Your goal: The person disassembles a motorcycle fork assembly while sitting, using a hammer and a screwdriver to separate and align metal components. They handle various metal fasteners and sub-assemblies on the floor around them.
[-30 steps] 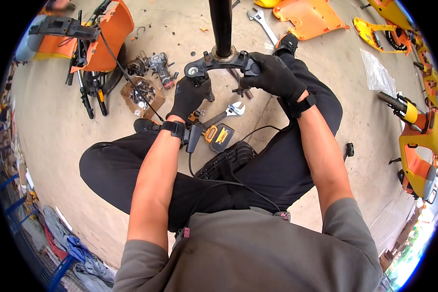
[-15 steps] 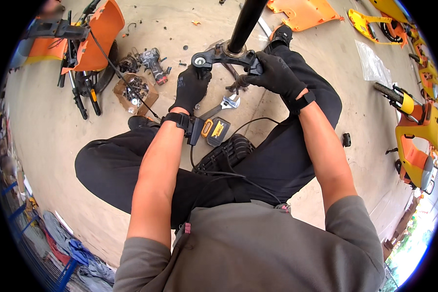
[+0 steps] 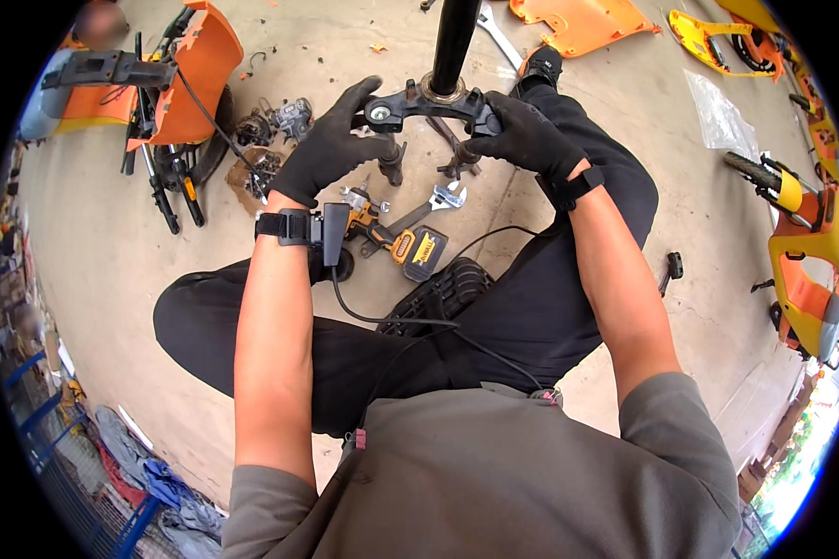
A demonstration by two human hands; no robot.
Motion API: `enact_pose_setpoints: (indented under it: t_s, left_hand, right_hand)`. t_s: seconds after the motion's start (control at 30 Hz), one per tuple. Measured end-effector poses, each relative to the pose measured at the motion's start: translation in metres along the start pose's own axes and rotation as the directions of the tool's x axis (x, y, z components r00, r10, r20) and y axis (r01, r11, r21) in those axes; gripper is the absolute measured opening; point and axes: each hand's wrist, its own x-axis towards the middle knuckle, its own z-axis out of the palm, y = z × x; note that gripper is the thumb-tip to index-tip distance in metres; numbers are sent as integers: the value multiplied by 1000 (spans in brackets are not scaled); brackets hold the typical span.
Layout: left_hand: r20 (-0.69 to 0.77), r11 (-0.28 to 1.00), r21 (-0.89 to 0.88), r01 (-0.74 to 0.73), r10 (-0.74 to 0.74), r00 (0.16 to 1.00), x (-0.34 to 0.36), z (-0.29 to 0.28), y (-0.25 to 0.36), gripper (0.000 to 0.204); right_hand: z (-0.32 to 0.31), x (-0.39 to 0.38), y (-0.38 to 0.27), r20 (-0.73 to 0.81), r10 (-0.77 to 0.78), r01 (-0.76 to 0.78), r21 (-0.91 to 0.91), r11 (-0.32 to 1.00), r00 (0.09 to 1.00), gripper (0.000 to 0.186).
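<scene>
- Clamp [image 3: 429,101] on tube [image 3: 455,42]: likely heavy, rigid metal.
- Left hand [image 3: 331,149] fingers wrap its left end.
- Right hand [image 3: 527,138] fingers grip right end.

My only view rides on my head, a fisheye looking steeply down, close over my lap and forearms, with the concrete floor [image 3: 112,242] bending toward its rim.

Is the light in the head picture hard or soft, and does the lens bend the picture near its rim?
Head view: daylight is bright but fairly soft, with only faint shadows under the legs on the concrete floor; both gloved hands, left hand and right hand, and the black bracket look sharp; fisheye bending grows toward the dark round rim.
</scene>
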Motion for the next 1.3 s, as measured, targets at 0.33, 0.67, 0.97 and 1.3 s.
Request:
enact_pose_setpoints:
  t_s: [0.33,0.67,0.97,1.3]
  left_hand:
    - [-66,998,57,-11,15,998,15,13,6,55]
    - [-167,976,193,-98,131,977,6,-5,20,50]
    - [-219,963,233,-136,189,957,4,2,5,45]
    - [-155,989,111,-95,112,982,1,2,5,49]
  right_hand:
    - [10,-3,-1,-184,-146,173,138,975,972,78]
    - [-5,12,-31,-144,-108,137,210,968,984,72]
    - [11,13,-22,-232,-173,205,122,971,957,67]
    - [13,11,-20,-198,-185,212,122,970,962,69]
